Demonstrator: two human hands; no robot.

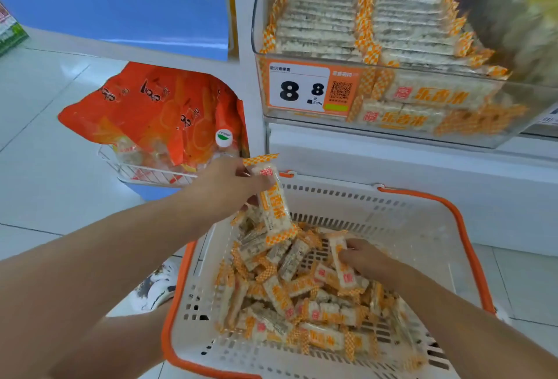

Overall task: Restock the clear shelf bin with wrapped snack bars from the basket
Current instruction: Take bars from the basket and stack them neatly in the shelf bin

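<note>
- Head view, left hand: my left hand [225,184] is raised above the far-left corner of the basket [471,227]. Its fingers are curled round a small bunch of wrapped snack bars [273,197]; the front bar stands nearly upright, with its lower checkered end just over the pile.
- Head view, right hand: my right hand [367,258] is down inside the basket, on the loose bars [302,303]. Its fingers are closing round one bar [342,264] that lies on top of the pile.
- Head view, supply: the loose bars cover the near and middle floor of the basket; the far-right part shows bare mesh.
- Head view, destination: the clear shelf bin [392,125] sits on the shelf above and behind the basket. It already carries two neat rows of bars, with further bars lying flat against its front wall beside the price label [302,89].
- Step in hand: gathering. I judge that neither hand has started toward the bin.
- Next move: secure the right-hand bar, lift both loads clear of the basket rim, carry them over the bin's front wall, and lay them in line with the existing rows.
</note>
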